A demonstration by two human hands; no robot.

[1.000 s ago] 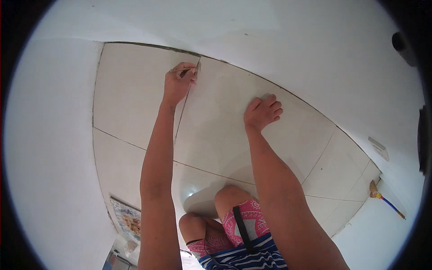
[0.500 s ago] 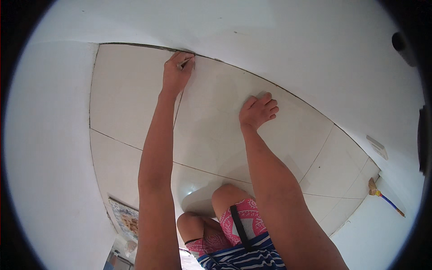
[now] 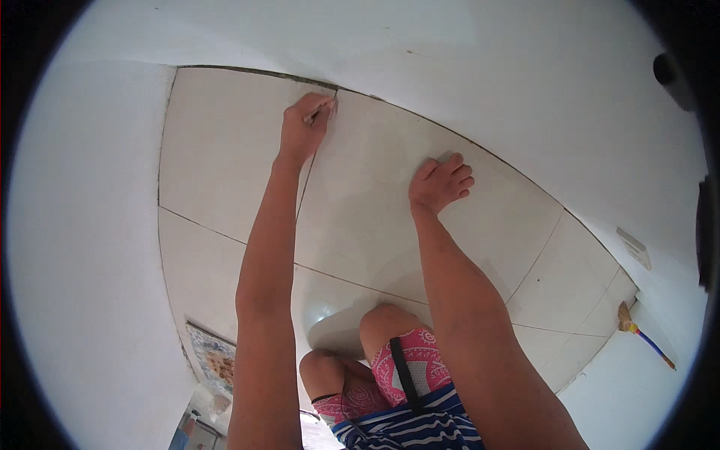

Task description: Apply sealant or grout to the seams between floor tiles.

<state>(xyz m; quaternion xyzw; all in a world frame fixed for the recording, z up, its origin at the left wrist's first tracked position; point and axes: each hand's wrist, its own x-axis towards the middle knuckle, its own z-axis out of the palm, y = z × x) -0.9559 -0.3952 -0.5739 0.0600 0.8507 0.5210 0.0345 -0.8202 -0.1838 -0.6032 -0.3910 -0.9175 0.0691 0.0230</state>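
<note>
My left hand (image 3: 303, 127) is closed in a pinch on a small, thin, pale tool (image 3: 312, 118). Its exact kind is hidden by the fingers. The fingertips are over the dark joint (image 3: 306, 191) between two large cream floor tiles, just short of where it meets the wall. My right hand (image 3: 441, 184) rests on the tile (image 3: 367, 202) to the right, fingers spread and slightly bent, holding nothing.
A white wall (image 3: 450, 82) runs along the far side, with a dark gap at its foot. At right are a wall socket plate (image 3: 634, 248) and a brush with a blue handle (image 3: 654, 349). A patterned picture or mat (image 3: 212, 358) lies at the lower left.
My left hand has drawn back slightly from the wall along the tile joint, still pinching the thin tool. The whole view has shifted a little; my right hand stays on the tile.
</note>
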